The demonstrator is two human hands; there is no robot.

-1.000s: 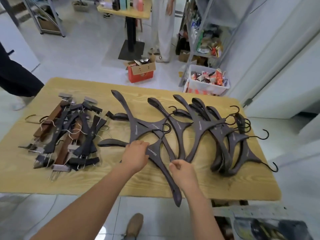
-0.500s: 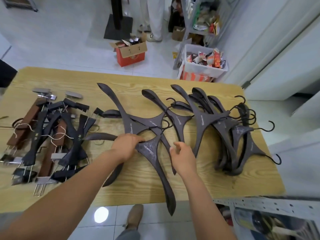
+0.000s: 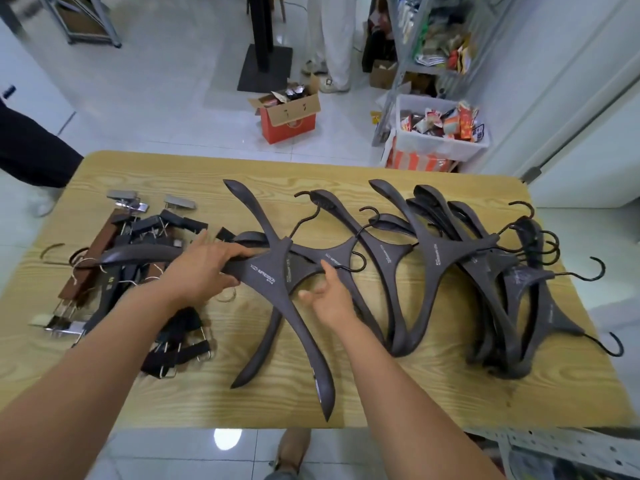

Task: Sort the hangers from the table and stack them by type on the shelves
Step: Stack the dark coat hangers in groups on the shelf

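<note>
Wood-grain table (image 3: 415,393) with two kinds of hangers, only partly sorted.
Dark coat hangers (image 3: 436,258) fan out to the right of the loose, empty right hand (image 3: 329,301). Clip hangers (image 3: 98,242) pile left of the left hand (image 3: 204,271), which grips one coat hanger (image 3: 266,277) by its arm, likely to lift it free.

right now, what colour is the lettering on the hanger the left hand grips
White lettering on the dark brown hanger, clearest in the head view.
</note>
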